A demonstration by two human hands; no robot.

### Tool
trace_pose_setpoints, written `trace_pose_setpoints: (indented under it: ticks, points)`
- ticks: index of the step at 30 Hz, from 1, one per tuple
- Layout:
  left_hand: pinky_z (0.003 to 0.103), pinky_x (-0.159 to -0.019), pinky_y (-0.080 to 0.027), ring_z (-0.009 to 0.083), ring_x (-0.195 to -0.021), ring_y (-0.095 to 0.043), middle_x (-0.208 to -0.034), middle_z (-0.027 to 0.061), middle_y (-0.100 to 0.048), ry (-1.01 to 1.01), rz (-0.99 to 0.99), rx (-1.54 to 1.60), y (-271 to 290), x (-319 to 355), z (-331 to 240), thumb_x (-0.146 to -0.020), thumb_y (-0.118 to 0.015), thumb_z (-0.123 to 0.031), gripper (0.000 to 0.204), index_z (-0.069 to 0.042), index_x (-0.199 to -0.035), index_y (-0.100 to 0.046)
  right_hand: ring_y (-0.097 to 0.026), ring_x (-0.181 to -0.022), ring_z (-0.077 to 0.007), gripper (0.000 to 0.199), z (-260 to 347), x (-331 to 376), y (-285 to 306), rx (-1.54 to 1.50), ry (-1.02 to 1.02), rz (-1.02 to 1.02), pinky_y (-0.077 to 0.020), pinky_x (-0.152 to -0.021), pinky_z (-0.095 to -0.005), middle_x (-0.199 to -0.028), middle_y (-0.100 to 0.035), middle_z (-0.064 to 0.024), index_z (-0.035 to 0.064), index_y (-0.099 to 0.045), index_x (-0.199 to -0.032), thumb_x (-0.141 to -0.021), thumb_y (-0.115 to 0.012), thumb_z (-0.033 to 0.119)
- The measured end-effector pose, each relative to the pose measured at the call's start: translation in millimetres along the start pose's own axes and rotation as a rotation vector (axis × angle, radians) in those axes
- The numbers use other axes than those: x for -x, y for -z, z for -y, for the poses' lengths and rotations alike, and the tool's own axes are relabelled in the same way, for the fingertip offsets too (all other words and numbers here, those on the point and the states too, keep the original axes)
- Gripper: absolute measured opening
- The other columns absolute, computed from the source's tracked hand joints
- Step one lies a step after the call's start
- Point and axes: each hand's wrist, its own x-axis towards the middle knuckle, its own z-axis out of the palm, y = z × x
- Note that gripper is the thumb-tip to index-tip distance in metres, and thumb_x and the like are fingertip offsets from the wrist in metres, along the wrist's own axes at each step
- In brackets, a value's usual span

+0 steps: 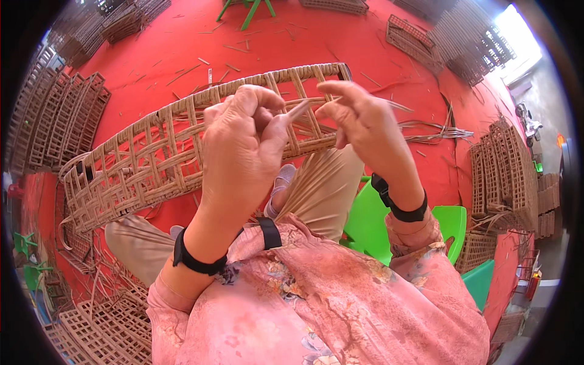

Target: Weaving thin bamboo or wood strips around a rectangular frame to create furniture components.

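Note:
A long woven wicker panel [164,152] with an open lattice and a wrapped rim lies slantwise across my lap. Above its right part, my left hand [243,137] is closed, thumb against fingers. A short, pale, slightly blurred strip [298,112] juts from that pinch toward the right. My right hand [359,118] hovers just beyond the strip's tip, its thumb and forefinger apart. Thin loose strands [435,131] trail out past the panel's right end, beyond my right wrist.
Stacked wicker panels stand at the left [58,118] and right [502,167]. More lattice pieces [106,325] lie at lower left. A green plastic chair [369,222] is beneath me. Cut scraps litter the red floor [389,39]; a green stool [248,12] stands at the far side.

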Motion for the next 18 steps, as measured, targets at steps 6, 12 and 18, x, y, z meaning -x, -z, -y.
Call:
trace_pose_setpoints:
  ticks: [6,12,18]
  points:
    - [0.041,-0.089,-0.043,0.0294,-0.086,-0.058,-0.083,0.0098,-0.064,-0.174,0.097,-0.228,-12.6,-7.1,0.3,-0.086,-0.070,-0.004,0.018,-0.005,-0.102,-0.063,-0.067,-0.086,-0.0455,0.032,-18.9,-6.7,-13.0,0.558,0.189,0.060,-0.0528,-0.077,-0.0503,-0.085,-0.069,-0.0278,-0.0034,-0.059,-0.123,-0.094,-0.052,0.009]
    - [0.041,-0.089,-0.042,0.0293,-0.088,-0.058,-0.085,0.0090,-0.065,-0.222,0.135,-0.169,-19.7,-13.5,9.5,-0.086,-0.070,-0.004,0.019,-0.006,-0.102,-0.062,-0.070,-0.071,-0.0221,0.039,-21.5,-12.5,-6.8,0.410,0.115,0.129,-0.0544,-0.069,-0.0352,-0.094,-0.074,-0.0170,-0.0009,-0.056,-0.129,-0.090,-0.058,0.000]
    - [0.040,-0.088,-0.042,0.0290,-0.089,-0.058,-0.085,0.0087,-0.064,-0.317,0.136,-0.220,-27.8,-15.6,7.1,-0.085,-0.071,-0.005,0.015,-0.007,-0.098,-0.063,-0.072,-0.074,-0.0271,0.025,-12.5,-3.7,-5.0,0.253,0.071,-0.113,-0.0553,-0.068,-0.0369,-0.082,-0.072,-0.0175,-0.0009,-0.067,-0.110,-0.085,-0.066,0.002]
